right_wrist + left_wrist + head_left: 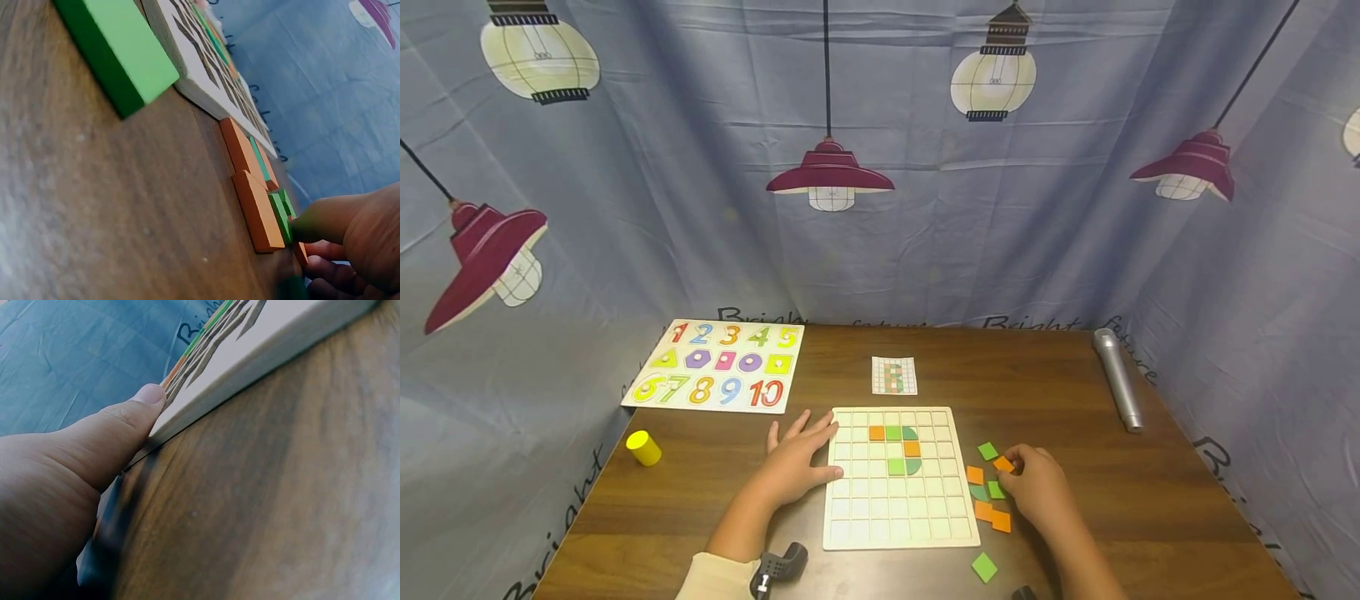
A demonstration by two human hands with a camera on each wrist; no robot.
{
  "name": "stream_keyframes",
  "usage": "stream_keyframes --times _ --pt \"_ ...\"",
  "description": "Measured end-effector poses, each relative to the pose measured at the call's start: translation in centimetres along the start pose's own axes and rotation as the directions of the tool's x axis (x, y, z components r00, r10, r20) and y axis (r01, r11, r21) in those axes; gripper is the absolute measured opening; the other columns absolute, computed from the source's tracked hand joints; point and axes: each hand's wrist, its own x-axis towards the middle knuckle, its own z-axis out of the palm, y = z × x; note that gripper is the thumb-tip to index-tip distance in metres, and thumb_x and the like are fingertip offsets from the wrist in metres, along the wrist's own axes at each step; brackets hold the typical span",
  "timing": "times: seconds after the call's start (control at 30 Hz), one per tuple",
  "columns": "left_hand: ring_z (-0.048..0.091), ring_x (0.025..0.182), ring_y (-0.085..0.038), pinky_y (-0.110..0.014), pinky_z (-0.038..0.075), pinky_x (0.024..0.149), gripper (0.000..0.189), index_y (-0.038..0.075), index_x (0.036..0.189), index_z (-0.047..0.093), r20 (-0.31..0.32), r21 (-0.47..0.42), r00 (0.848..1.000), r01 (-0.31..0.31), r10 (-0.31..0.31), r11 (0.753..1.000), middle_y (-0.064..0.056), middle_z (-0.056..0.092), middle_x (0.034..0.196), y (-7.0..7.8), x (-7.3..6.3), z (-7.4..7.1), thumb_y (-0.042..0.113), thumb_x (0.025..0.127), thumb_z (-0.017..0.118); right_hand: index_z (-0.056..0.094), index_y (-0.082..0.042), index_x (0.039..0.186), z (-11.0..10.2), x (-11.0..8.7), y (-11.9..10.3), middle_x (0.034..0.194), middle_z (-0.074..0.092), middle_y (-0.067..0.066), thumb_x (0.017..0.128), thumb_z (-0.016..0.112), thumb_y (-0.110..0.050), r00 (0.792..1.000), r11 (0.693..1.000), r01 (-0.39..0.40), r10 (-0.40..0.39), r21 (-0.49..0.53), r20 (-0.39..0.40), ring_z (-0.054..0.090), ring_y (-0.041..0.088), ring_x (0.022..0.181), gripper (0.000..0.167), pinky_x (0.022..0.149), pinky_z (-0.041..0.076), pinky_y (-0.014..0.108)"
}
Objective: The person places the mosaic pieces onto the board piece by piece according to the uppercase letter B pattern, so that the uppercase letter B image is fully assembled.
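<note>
A wooden grid board point(902, 533) lies flat on the table, with a few orange and green tiles in its upper squares, among them a green square point(897, 467) and an orange square point(912, 449). My left hand point(793, 468) rests at the board's left edge with fingers spread; its thumb point(128, 422) touches the rim. To the right of the board, my right hand point(1037, 483) pinches an orange square tile point(1003, 464) between thumb and fingers. Loose tiles lie about that hand, including an orange square point(983, 511), a green square point(987, 451) and a dark green rounded piece point(978, 492).
Behind the board lies a small pattern card point(894, 377). A number and shape puzzle point(715, 367) is at the back left, near a yellow cylinder point(643, 448). A grey tube-like object point(1117, 380) lies at the right. One green tile point(984, 567) sits near the front.
</note>
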Motion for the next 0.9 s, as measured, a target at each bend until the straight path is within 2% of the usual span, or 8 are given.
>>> stream_keyframes --times 0.3,0.47,0.53,0.67,0.8,0.9 --pt "0.017 0.162 -0.036 -0.076 -0.012 0.119 0.079 0.022 0.157 0.051 0.006 0.007 1.000 0.003 -0.003 1.000 0.006 0.034 0.170 0.3 -0.1 -0.2 0.051 0.089 0.080 0.071 -0.001 0.118 0.0 -0.1 -0.6 0.109 0.065 0.014 0.090 0.079 -0.014 1.000 1.000 0.007 -0.006 0.020 -0.028 0.061 0.025 0.092 0.032 0.080 0.058 0.045" --pt "0.018 0.162 -0.036 -0.076 -0.011 0.119 0.079 0.022 0.156 0.052 0.004 -0.001 1.000 0.001 -0.001 1.000 0.006 0.035 0.170 0.4 -0.2 -0.3 0.049 0.088 0.080 0.070 -0.007 0.123 0.5 -0.3 -2.0 0.120 0.065 0.014 0.092 0.077 -0.016 0.999 0.996 0.025 -0.023 0.084 -0.022 0.061 0.024 0.093 0.033 0.077 0.058 0.037" --pt "0.018 0.162 -0.036 -0.076 -0.011 0.119 0.079 0.021 0.156 0.052 0.003 -0.002 1.000 0.001 -0.001 1.000 0.006 0.035 0.170 0.4 -0.2 -0.4 0.049 0.088 0.081 0.070 -0.009 0.124 0.9 -0.5 -2.8 0.121 0.065 0.011 0.093 0.077 -0.017 0.999 0.993 0.044 -0.043 0.108 -0.015 0.060 0.021 0.092 0.033 0.074 0.057 0.031" --pt "0.018 0.162 -0.037 -0.076 -0.011 0.119 0.079 0.021 0.156 0.052 0.004 -0.001 1.000 -0.001 0.001 1.000 0.006 0.034 0.170 0.4 -0.2 -0.4 0.049 0.088 0.081 0.072 -0.013 0.120 2.1 -0.7 -4.7 0.109 0.064 0.003 0.091 0.080 -0.018 0.995 0.988 0.096 -0.094 0.124 -0.023 0.057 0.016 0.088 0.030 0.068 0.050 0.025" --pt "0.019 0.161 -0.037 -0.076 -0.010 0.119 0.079 0.021 0.156 0.052 0.002 0.004 1.000 0.001 -0.001 1.000 0.006 0.035 0.170 0.4 -0.1 -0.3 0.048 0.088 0.081 0.074 -0.015 0.114 3.6 -0.9 -6.7 0.105 0.065 -0.001 0.088 0.083 -0.016 0.987 0.979 0.158 -0.155 0.129 -0.031 0.054 0.014 0.083 0.028 0.066 0.048 0.023" --pt "0.019 0.162 -0.036 -0.076 -0.010 0.119 0.079 0.021 0.156 0.052 0.003 0.006 1.000 0.004 -0.004 1.000 0.006 0.035 0.170 0.4 -0.1 -0.2 0.048 0.088 0.081 0.075 -0.017 0.111 4.4 -1.0 -8.1 0.109 0.068 -0.002 0.087 0.083 -0.014 0.978 0.970 0.208 -0.206 0.128 -0.029 0.053 0.012 0.080 0.026 0.066 0.048 0.024"
